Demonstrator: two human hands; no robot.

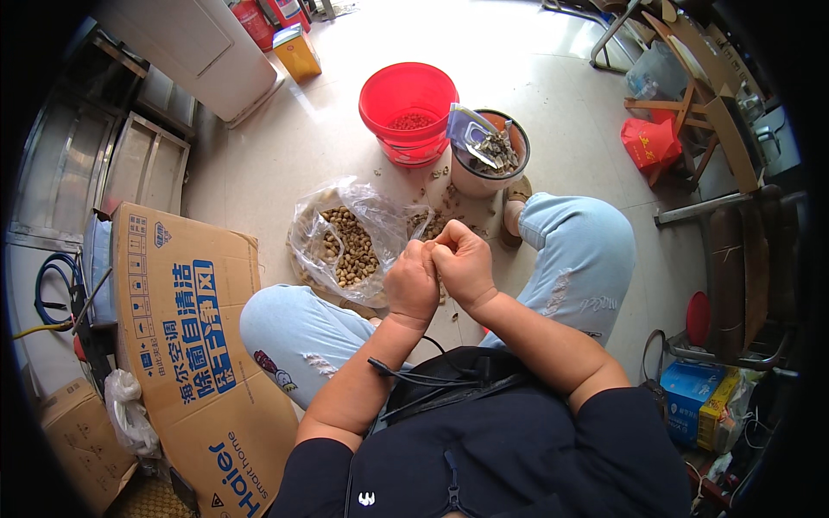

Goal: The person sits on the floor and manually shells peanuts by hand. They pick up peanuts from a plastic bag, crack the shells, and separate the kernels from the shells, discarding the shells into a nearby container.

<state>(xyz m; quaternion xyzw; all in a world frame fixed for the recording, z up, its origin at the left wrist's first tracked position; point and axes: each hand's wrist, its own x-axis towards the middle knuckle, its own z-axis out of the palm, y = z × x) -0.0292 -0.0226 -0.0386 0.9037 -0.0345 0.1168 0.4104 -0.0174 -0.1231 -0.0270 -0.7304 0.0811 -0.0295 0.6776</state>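
My left hand and my right hand meet at the fingertips between my knees, fingers curled; whatever they may pinch is hidden. Just left of them, a clear plastic bag lies open on the floor, full of brown unshelled peanuts. Beyond my hands stands a red plastic bucket with small red kernels at its bottom. To its right, a dark-rimmed pale bin holds empty shells and a purple plastic packet.
Loose shells litter the floor around the bin. A large Haier cardboard box lies at the left beside my knee. Farther off are a yellow box and a red fire extinguisher. A red bag and a brown chair stand at the right.
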